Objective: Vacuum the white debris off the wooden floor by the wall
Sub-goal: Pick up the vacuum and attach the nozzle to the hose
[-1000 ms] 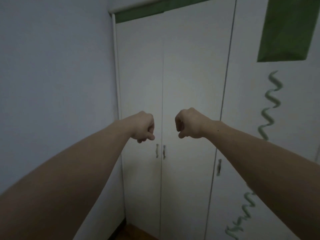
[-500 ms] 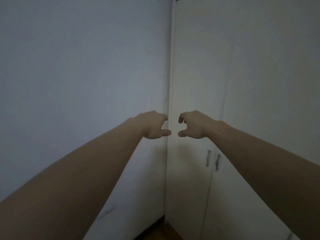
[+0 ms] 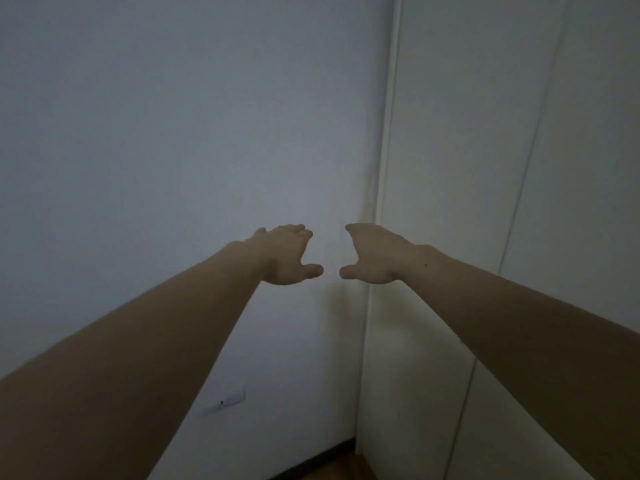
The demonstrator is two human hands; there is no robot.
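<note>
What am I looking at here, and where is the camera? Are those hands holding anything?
There is no machine here: a person wears one wide-angle camera on the head, so you see their own two bare arms stretched forward. The left hand and the right hand hover side by side, apart, fingers loosely extended, thumbs pointing toward each other, and both hold nothing. Behind them is a room corner: a plain wall on the left meets white cupboard doors on the right. Low on the wall sits a small white plate, likely a socket. Only a sliver of wooden floor shows at the bottom edge. No vacuum and no white debris are in view.
</note>
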